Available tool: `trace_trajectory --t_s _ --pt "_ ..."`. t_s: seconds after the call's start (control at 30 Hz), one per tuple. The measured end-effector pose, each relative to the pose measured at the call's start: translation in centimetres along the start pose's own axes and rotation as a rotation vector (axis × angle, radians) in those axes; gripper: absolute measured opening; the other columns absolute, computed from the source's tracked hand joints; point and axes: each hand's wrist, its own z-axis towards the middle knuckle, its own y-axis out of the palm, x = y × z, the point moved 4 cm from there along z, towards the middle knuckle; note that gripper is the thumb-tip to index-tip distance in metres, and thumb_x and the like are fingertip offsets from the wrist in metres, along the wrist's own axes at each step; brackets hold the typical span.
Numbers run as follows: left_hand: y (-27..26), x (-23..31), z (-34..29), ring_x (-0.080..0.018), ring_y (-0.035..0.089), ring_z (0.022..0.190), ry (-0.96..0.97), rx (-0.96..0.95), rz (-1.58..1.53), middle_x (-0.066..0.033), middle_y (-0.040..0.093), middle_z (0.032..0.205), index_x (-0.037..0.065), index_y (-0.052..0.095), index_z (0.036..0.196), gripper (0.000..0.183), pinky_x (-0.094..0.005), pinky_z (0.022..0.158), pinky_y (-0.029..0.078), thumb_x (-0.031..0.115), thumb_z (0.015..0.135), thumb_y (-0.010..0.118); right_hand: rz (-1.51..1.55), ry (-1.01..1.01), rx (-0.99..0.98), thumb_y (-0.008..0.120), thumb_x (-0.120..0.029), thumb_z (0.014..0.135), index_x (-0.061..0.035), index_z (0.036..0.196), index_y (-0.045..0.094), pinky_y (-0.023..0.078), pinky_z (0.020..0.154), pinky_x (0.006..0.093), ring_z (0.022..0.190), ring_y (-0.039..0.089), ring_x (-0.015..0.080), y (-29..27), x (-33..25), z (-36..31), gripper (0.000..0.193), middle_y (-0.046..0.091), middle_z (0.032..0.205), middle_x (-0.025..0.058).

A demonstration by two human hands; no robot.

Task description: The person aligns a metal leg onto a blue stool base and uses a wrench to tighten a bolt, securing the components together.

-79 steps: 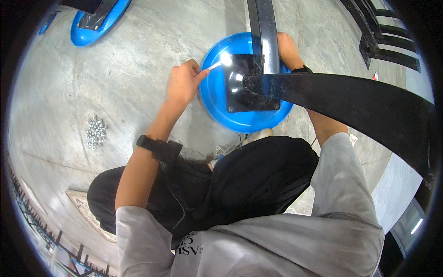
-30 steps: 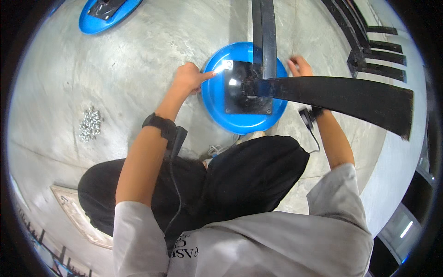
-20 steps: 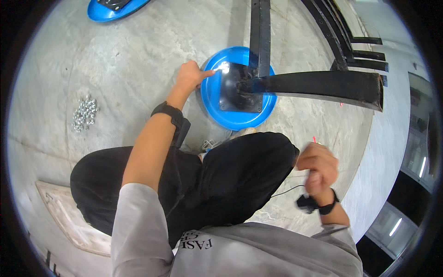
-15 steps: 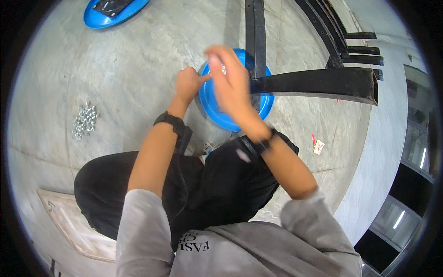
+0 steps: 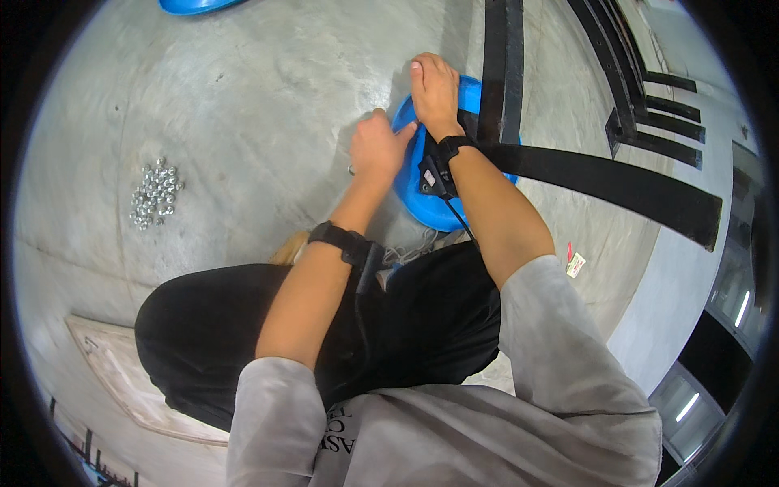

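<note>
A blue round disc (image 5: 430, 213), like a stool seat, lies on the floor ahead of me under a black metal frame (image 5: 497, 73). My left hand (image 5: 376, 148) is beside its left rim, thumb reaching toward the edge and fingers curled. A small silvery bit shows at that hand's outer edge; whether it is a nut or a ring is unclear. My right hand (image 5: 436, 93) lies over the far left rim, its fingers closed and their tips partly hidden. A black plate (image 5: 434, 177) sits on the disc below my right wrist.
A pile of shiny nuts (image 5: 157, 193) lies on the floor at left. The frame's long black leg (image 5: 617, 180) juts to the right. More black frames (image 5: 625, 81) stand at far right. Another blue disc (image 5: 195, 6) shows at the top edge. A small tag (image 5: 574, 265) lies at right.
My right hand has come down from above the disc to its far left rim. My left hand stays close to the left rim. The whole view has shifted.
</note>
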Motion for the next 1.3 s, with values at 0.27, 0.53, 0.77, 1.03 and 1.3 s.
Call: trace_trajectory --t_s 0.27,0.53,0.77,1.03,1.3 --pt "-3.9 -1.6 -0.3 -0.0377 0.055 0.075 0.358 -0.164 -0.116 -0.0213 0.057 0.084 -0.001 0.056 0.088 0.028 -0.0416 0.069 0.044 0.026 0.087 0.048 -0.073 -0.014 0.015 0.044 -0.025 0.087 -0.0053 0.092 0.058 0.034 0.086 0.0412 0.096 0.051 0.0282 -0.2 0.8 0.0 0.025 0.056 0.1 0.0093" --pt "-2.9 -1.5 -3.5 -0.0371 0.042 0.105 0.609 -0.085 -0.114 -0.0191 0.05 0.112 -0.003 0.045 0.115 0.045 -0.0433 0.093 0.03 0.028 0.084 0.051 -0.102 -0.003 -0.002 0.044 -0.025 0.087 -0.007 0.094 0.059 0.034 0.086 0.0393 0.098 0.051 0.0261 0.2 0.3 0.1 0.025 0.056 0.102 0.0077" --pt "-6.1 -1.8 3.1 -0.034 0.035 0.12 0.56 -0.256 -0.355 -0.0215 0.038 0.129 -0.001 0.033 0.129 0.052 -0.037 0.103 0.024 0.031 0.09 0.042 -0.122 -0.045 0.062 0.045 -0.025 0.086 -0.0069 0.09 0.06 0.035 0.085 0.0393 0.095 0.052 0.0259 0.2 -0.6 0.3 0.024 0.057 0.096 0.0074" --pt "-7.5 3.4 7.1 -0.031 0.045 0.105 0.794 0.204 -0.867 -0.0162 0.048 0.113 0.009 0.04 0.125 0.05 -0.0412 0.087 0.037 0.038 0.085 0.045 -0.074 0.088 -0.042 0.042 -0.021 0.087 -0.0033 0.092 0.054 0.035 0.084 0.0422 0.094 0.049 0.0309 -1.6 0.2 0.2 0.021 0.054 0.094 0.0142" --pt "-9.6 -4.3 9.8 -0.0262 0.006 0.136 0.829 -0.425 -0.397 -0.0132 0.008 0.147 0.003 0.007 0.14 0.09 -0.0471 0.108 0.001 0.064 0.08 0.037 0.069 0.08 0.101 0.041 -0.019 0.087 -0.0012 0.088 0.053 0.037 0.082 0.0423 0.09 0.049 0.0338 -1.3 -0.1 0.8 0.021 0.054 0.09 0.0171"
